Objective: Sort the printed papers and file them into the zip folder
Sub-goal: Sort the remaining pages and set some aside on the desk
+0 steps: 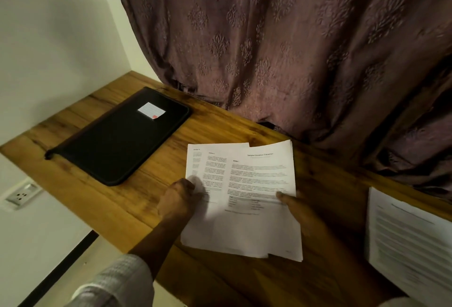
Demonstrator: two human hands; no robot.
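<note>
The left hand [179, 197] and right hand [297, 211] pinch the fanned white printed sheets [244, 184]. The closed black zip folder [119, 137] lies to their left, long axis diagonal, nearer the left hand.

A wooden desk [215, 128] with a warm, streaked grain ran from the left corner off toward the right. Behind its far edge hung a mauve curtain [281, 37] embossed with a damask motif, its folds reaching down to the desktop. A pale wall [49, 25] met the desk's left end. Below that end sat a white wall socket [22, 195], and lower still ran a dark strip [61, 270].
</note>
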